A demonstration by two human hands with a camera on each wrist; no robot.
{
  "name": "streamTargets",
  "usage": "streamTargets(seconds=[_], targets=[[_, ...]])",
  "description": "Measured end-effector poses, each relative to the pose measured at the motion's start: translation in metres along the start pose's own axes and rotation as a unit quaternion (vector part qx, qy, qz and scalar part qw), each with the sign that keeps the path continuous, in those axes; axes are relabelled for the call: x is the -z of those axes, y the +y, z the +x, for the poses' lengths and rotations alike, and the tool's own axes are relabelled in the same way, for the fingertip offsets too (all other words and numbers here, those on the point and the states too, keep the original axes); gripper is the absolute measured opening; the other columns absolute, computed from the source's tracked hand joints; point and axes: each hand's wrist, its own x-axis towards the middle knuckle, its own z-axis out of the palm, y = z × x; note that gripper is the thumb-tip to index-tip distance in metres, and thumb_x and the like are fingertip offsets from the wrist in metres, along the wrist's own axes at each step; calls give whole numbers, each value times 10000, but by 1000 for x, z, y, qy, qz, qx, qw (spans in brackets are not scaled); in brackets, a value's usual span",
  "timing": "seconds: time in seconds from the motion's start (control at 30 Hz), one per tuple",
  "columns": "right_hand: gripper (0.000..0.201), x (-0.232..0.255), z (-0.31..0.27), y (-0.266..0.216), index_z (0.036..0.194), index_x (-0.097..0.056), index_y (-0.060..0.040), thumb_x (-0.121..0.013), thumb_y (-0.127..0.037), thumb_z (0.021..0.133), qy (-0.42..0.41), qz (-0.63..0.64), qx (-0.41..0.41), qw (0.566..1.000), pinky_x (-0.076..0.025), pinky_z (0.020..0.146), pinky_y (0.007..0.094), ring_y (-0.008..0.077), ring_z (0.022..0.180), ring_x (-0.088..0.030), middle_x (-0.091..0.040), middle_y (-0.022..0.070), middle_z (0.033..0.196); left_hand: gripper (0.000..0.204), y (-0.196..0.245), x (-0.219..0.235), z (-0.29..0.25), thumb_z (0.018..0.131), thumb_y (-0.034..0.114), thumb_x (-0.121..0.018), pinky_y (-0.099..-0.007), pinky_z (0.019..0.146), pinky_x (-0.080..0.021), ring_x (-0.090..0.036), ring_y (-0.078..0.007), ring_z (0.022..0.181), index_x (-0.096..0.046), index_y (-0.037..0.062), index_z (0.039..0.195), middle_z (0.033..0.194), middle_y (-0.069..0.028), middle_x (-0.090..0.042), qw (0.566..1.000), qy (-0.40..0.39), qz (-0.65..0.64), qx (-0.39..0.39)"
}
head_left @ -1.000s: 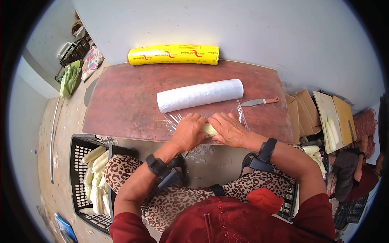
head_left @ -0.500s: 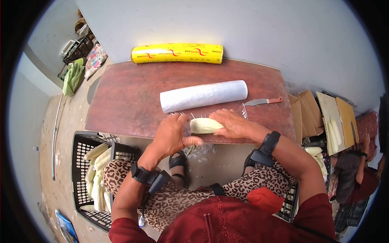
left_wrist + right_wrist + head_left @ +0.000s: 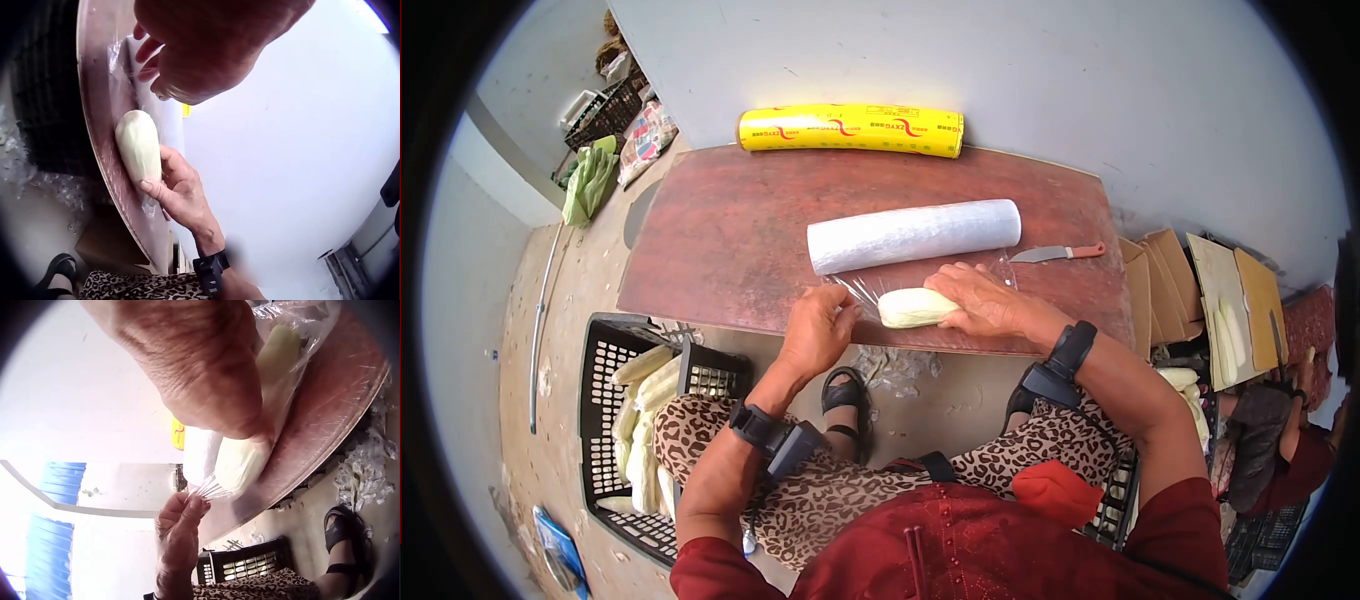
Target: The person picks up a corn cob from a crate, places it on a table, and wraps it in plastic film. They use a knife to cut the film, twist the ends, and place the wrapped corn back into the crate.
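Observation:
A pale ear of corn in its husk (image 3: 916,308) lies near the table's front edge, on clear cling film. My right hand (image 3: 978,300) holds its right end, thumb on the near side and fingers over the far side, as the left wrist view also shows with the right hand (image 3: 184,194). To the left of the corn, my left hand (image 3: 817,325) pinches the film. In the right wrist view, stretched film (image 3: 211,487) runs from the corn's end to the left hand's fingertips (image 3: 199,503). Just behind the corn lies the white film roll (image 3: 915,236).
A knife with an orange handle (image 3: 1060,253) lies right of the roll. At the table's back edge rests a yellow printed roll (image 3: 850,130). A black crate (image 3: 600,420) of corn stands at lower left; cardboard (image 3: 1168,290) leans at the right. Film scraps (image 3: 900,370) litter the floor.
Both hands were together over the corn. The left hand then moved off to the left with its fingers spread, and now pinches film there. My right hand has stayed on the corn.

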Motion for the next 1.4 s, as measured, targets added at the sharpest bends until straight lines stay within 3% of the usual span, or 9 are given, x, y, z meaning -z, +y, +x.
streamTargets(seconds=[0.13,0.23,0.43,0.6,0.67,0.77,0.87,1.13,1.4], targets=[[482,2,2,1,1191,-509,-51,-708,-225,788,-17,0,-1,1000,-380,906,449,312,1104,-492,-531,120,1102,159,-2,6,8,829,139,-682,-426,649,-509,-633,-367,682,-659,-18,832,755,-212,-654,996,-17,-55,62],[487,6,4,-2,1202,-511,-51,-706,-232,793,-43,6,-13,999,-380,927,454,313,1119,-493,-536,118,1115,160,3,9,11,852,155,-681,-346,594,-475,-595,-204,599,-659,-2,876,674,-164,-623,998,-18,-10,59],[470,16,5,-9,1213,-517,-75,-699,-237,812,-84,20,-36,996,-384,944,473,313,1152,-496,-543,112,1139,170,2,17,15,813,74,-623,-419,667,-512,-639,-363,729,-645,2,965,782,-197,-658,954,-14,297,50],[422,21,8,-12,1177,-522,-68,-690,-230,825,-111,30,-55,992,-383,956,505,334,1143,-506,-559,132,1131,344,61,9,9,717,52,-625,-419,817,-487,-580,-374,979,-575,-17,1050,1093,-216,-584,940,138,197,-243],[403,24,9,-14,1166,-523,-58,-678,-223,832,-122,42,-67,989,-384,957,516,348,1131,-512,-564,146,1129,524,75,-15,2,755,93,-699,-445,899,-457,-547,-391,1067,-508,-28,1227,1176,-212,-547,941,75,119,-307],[378,22,10,-13,1134,-572,-41,-670,-234,824,-101,90,-84,987,-403,946,484,362,1098,-529,-577,168,1122,730,81,-47,1,736,155,-752,-462,968,-401,-505,-393,1132,-396,-69,1333,1207,-235,-523,944,11,119,-306],[400,13,11,0,1122,-590,-18,-684,-243,805,-68,80,-52,993,-420,939,454,357,1078,-547,-590,176,1107,842,57,-71,11,721,196,-780,-470,1000,-355,-478,-384,1165,-327,-102,1366,1220,-243,-516,972,-35,105,-209],[538,57,-30,13,1157,-582,3,-759,-279,735,51,133,-90,986,-462,897,401,302,1089,-576,-606,164,1112,627,50,-77,16,769,260,-739,-444,959,-374,-513,-330,1101,-485,-39,1258,1179,-175,-558,960,-42,175,-214],[359,29,-80,13,923,-549,-50,-783,-227,716,84,23,-81,993,-453,797,393,272,937,-557,-537,98,984,537,51,-76,17,766,243,-743,-440,963,-375,-518,-316,1102,-532,0,1197,1168,-150,-566,966,-36,153,-203]])
